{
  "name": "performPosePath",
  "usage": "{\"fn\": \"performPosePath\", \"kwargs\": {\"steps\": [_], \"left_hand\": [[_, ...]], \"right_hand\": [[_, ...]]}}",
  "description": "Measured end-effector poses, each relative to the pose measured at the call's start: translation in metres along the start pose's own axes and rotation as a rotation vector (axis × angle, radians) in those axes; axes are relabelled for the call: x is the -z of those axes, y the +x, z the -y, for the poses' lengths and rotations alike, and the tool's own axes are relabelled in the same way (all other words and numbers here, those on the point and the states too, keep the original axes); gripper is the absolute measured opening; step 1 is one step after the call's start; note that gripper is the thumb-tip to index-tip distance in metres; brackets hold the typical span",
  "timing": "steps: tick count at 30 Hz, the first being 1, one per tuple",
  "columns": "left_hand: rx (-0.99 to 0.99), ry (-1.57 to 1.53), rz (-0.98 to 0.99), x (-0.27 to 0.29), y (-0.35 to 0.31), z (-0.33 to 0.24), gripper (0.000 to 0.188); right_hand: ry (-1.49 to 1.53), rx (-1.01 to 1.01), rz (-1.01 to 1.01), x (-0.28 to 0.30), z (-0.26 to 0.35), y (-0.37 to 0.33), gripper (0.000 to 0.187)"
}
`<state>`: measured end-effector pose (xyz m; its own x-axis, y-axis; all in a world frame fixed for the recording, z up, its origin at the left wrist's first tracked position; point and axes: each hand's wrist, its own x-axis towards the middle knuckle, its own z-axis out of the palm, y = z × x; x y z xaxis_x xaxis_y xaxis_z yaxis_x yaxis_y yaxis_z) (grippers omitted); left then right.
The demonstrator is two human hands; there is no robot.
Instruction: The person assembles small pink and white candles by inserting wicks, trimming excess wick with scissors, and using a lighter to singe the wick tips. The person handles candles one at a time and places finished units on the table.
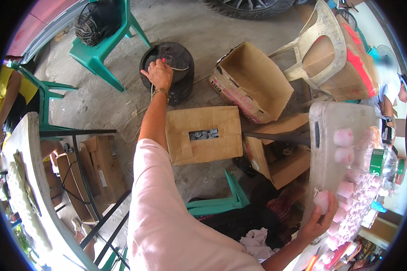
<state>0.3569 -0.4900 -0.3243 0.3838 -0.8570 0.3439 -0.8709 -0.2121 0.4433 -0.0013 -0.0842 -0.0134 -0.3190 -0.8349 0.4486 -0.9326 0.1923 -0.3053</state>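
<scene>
My left hand (159,73), fingers bent downward, is over the top of a round black tub (181,88) on the floor. A pale cord (181,69) lies across the tub beside my fingertips; what the fingers hold, if anything, is hidden. Toward the lower right, my right hand (319,223) is closed around a small pink candle (321,202), with a whitish bit like a wick at its top. It is held at the edge of a pale table (325,119), next to many similar pink candles (346,189) standing on it.
Below the tub sits a cardboard box (203,153) with a cutout showing small grey pieces. An open box (257,83), green chair (95,52), cream chair (321,47) and clear bottle (364,160) are around. Another table (29,131) stands left; people are at both sides.
</scene>
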Motion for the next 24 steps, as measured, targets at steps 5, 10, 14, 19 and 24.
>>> {"fn": "performPosePath", "kwargs": {"steps": [5,10,14,19,24], "left_hand": [[-0.008,-0.173,0.004,-0.032,0.041,-0.002,0.020],[-0.161,0.014,0.021,-0.080,0.081,0.017,0.032],[-0.177,0.058,0.105,-0.116,0.095,0.039,0.037],[-0.317,0.311,-0.089,-0.136,0.105,0.044,0.037],[-0.187,0.278,0.094,-0.127,0.104,0.042,0.034]], "right_hand": [[0.084,-0.061,0.012,-0.001,0.009,0.004,0.039],[0.147,-0.083,0.009,0.002,0.017,0.012,0.039],[0.131,-0.110,0.026,0.005,0.018,0.013,0.039],[0.139,-0.134,0.038,0.008,0.018,0.014,0.038],[0.165,-0.117,0.048,0.008,0.018,0.015,0.037]]}}
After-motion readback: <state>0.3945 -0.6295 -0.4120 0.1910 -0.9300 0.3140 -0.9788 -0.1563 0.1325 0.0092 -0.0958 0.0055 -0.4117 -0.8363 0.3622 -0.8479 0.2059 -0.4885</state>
